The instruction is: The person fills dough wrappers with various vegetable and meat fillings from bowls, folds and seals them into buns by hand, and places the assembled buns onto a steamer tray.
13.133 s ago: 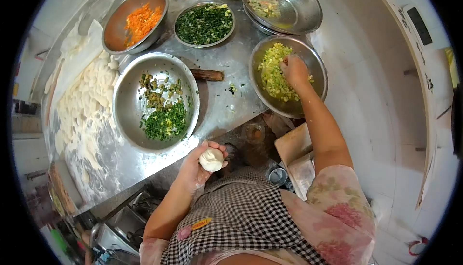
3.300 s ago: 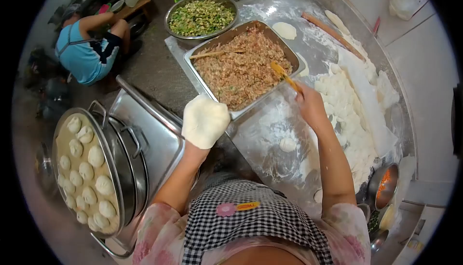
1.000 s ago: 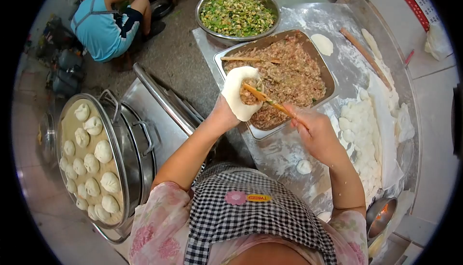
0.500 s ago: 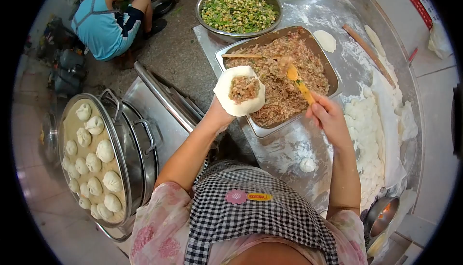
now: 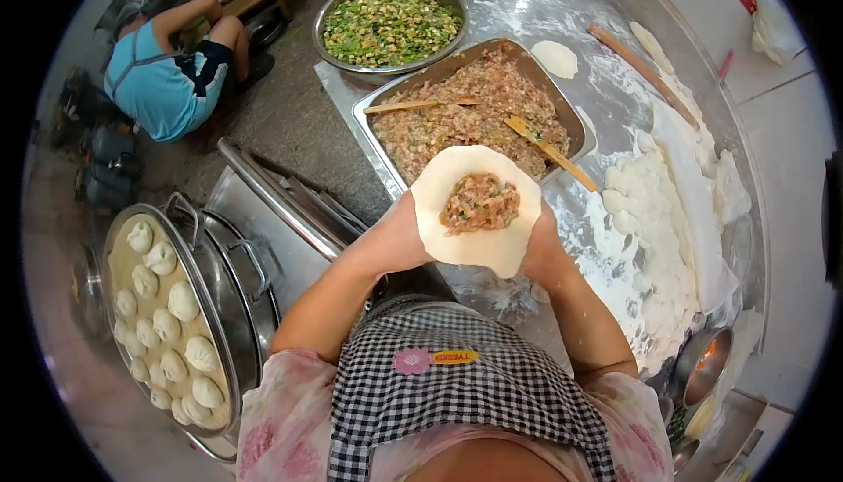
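Observation:
A round dough wrapper [image 5: 479, 254] with a mound of meat filling [image 5: 481, 204] at its centre is held up between my hands. My left hand [image 5: 402, 234] supports it from the left, fingers mostly hidden beneath. My right hand [image 5: 546, 243] grips the right edge, its fingertips also out of sight behind the dough. Just beyond is a metal tray [image 5: 362, 122] of minced meat filling [image 5: 457, 82]. A bamboo spatula [image 5: 551, 153] lies across its right side, handle over the rim. A wooden stick [image 5: 413, 105] rests at the tray's left.
Behind the tray stands a steel bowl [image 5: 318, 30] of chopped greens. On the floured table are a flat wrapper [image 5: 555, 59], a rolling pin [image 5: 641, 72] and dough pieces [image 5: 645, 236]. Filled buns [image 5: 183, 301] sit on a steamer [image 5: 230, 368] at left. A co-worker [image 5: 162, 82] crouches at far left.
My right hand has let go of the spatula, now lying on the tray, and taken the wrapper's right edge. The wrapper has come nearer to me, and the view has shifted slightly.

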`<control>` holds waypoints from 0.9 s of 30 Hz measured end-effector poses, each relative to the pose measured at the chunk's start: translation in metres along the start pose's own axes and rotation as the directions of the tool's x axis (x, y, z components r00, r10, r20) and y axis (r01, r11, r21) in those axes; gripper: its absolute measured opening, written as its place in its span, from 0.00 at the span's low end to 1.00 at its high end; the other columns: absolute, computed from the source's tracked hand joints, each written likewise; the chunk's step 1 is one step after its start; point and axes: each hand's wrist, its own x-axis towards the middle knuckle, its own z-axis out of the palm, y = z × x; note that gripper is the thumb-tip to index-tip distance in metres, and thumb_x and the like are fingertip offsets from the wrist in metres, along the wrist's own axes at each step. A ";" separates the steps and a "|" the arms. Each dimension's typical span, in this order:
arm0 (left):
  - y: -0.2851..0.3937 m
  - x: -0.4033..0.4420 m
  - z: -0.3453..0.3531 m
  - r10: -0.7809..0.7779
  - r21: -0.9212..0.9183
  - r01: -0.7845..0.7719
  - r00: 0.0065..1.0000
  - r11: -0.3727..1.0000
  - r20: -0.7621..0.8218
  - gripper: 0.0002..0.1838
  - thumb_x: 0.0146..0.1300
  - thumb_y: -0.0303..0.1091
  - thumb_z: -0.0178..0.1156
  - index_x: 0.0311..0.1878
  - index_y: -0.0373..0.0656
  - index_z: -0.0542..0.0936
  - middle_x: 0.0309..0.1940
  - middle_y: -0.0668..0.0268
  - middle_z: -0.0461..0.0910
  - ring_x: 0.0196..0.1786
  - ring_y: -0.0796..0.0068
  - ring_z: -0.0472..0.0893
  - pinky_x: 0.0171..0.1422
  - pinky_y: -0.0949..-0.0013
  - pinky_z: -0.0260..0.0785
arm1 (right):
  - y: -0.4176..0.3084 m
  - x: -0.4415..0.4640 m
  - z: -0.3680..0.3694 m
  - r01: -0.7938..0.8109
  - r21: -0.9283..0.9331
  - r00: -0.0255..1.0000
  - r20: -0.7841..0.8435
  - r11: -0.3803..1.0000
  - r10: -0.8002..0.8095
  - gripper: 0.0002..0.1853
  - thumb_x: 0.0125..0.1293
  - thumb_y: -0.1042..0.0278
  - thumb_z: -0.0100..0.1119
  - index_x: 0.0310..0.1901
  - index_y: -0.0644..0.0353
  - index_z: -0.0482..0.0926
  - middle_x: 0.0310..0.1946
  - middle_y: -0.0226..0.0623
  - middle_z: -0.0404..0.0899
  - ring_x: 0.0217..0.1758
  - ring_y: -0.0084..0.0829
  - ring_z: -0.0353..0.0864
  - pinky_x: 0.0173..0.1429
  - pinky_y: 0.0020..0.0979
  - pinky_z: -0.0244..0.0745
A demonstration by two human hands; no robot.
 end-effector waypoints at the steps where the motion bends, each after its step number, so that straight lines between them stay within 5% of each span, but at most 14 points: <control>1: -0.003 -0.001 0.003 0.033 0.020 -0.032 0.999 0.999 -0.043 0.35 0.45 0.30 0.71 0.58 0.38 0.68 0.51 0.64 0.74 0.53 0.73 0.74 0.59 0.69 0.66 | -0.002 -0.003 -0.001 0.081 -0.147 0.995 -0.041 0.986 -0.087 0.34 0.48 0.64 0.73 0.56 0.65 0.68 0.50 0.38 0.74 0.52 0.29 0.75 0.55 0.30 0.70; 2: -0.003 -0.002 0.007 0.068 0.042 -0.065 0.994 0.997 -0.085 0.33 0.48 0.31 0.70 0.58 0.37 0.68 0.49 0.63 0.74 0.51 0.72 0.75 0.58 0.70 0.67 | -0.001 -0.005 0.000 0.066 -0.140 0.993 -0.089 0.988 -0.079 0.31 0.50 0.65 0.71 0.55 0.65 0.69 0.47 0.38 0.75 0.50 0.30 0.75 0.53 0.30 0.70; 5: 0.016 -0.015 0.019 -0.262 -0.381 0.204 0.959 0.902 -0.106 0.29 0.55 0.39 0.66 0.58 0.37 0.69 0.44 0.60 0.79 0.45 0.68 0.80 0.50 0.71 0.72 | -0.005 -0.006 0.004 0.056 -0.131 0.975 -0.204 0.990 -0.082 0.23 0.54 0.67 0.66 0.51 0.66 0.72 0.41 0.38 0.75 0.45 0.32 0.75 0.48 0.31 0.70; 10: 0.011 -0.016 0.023 0.141 0.137 -0.103 0.943 0.985 -0.302 0.26 0.63 0.43 0.57 0.57 0.33 0.70 0.42 0.53 0.79 0.42 0.65 0.82 0.46 0.71 0.73 | -0.011 -0.003 0.003 0.235 -0.352 0.918 -0.226 0.906 -0.326 0.17 0.62 0.63 0.59 0.45 0.70 0.76 0.40 0.39 0.73 0.34 0.25 0.74 0.37 0.23 0.69; 14: 0.004 -0.017 0.028 0.251 0.281 -0.157 0.907 0.947 -0.337 0.23 0.65 0.40 0.55 0.56 0.33 0.71 0.46 0.51 0.79 0.43 0.66 0.82 0.47 0.71 0.72 | -0.023 -0.008 0.012 0.081 -0.174 0.920 -0.365 0.981 -0.141 0.08 0.60 0.74 0.57 0.40 0.66 0.79 0.35 0.42 0.76 0.38 0.35 0.76 0.42 0.29 0.70; 17: 0.010 -0.018 0.032 0.103 0.096 -0.072 0.920 0.993 -0.378 0.19 0.66 0.35 0.53 0.55 0.32 0.73 0.46 0.53 0.79 0.44 0.66 0.81 0.48 0.71 0.72 | -0.024 -0.008 0.013 0.059 -0.148 0.929 -0.353 0.987 -0.108 0.07 0.60 0.75 0.57 0.39 0.66 0.78 0.35 0.42 0.76 0.37 0.35 0.75 0.41 0.30 0.70; 20: 0.013 -0.018 0.030 0.104 0.073 -0.084 0.935 0.994 -0.339 0.21 0.68 0.40 0.49 0.54 0.30 0.73 0.49 0.57 0.78 0.47 0.73 0.77 0.51 0.73 0.68 | -0.024 -0.007 0.012 0.086 -0.157 0.941 -0.312 0.984 -0.132 0.06 0.60 0.76 0.56 0.38 0.66 0.78 0.34 0.42 0.77 0.37 0.36 0.75 0.41 0.31 0.70; 22: 0.013 -0.018 0.030 0.099 0.041 -0.090 0.933 0.995 -0.345 0.17 0.66 0.33 0.50 0.52 0.31 0.75 0.46 0.56 0.79 0.45 0.71 0.79 0.51 0.72 0.70 | -0.023 -0.003 0.009 0.182 -0.258 0.941 -0.233 0.949 -0.244 0.05 0.60 0.77 0.55 0.37 0.65 0.77 0.34 0.42 0.77 0.36 0.37 0.76 0.41 0.31 0.70; 27: 0.018 -0.020 0.032 0.010 -0.075 -0.038 0.937 0.996 -0.349 0.15 0.65 0.30 0.52 0.52 0.33 0.75 0.45 0.57 0.80 0.45 0.75 0.78 0.50 0.73 0.70 | -0.026 -0.005 0.011 0.133 -0.225 0.966 -0.190 0.965 -0.177 0.06 0.59 0.76 0.55 0.38 0.64 0.77 0.34 0.42 0.77 0.36 0.38 0.76 0.41 0.31 0.70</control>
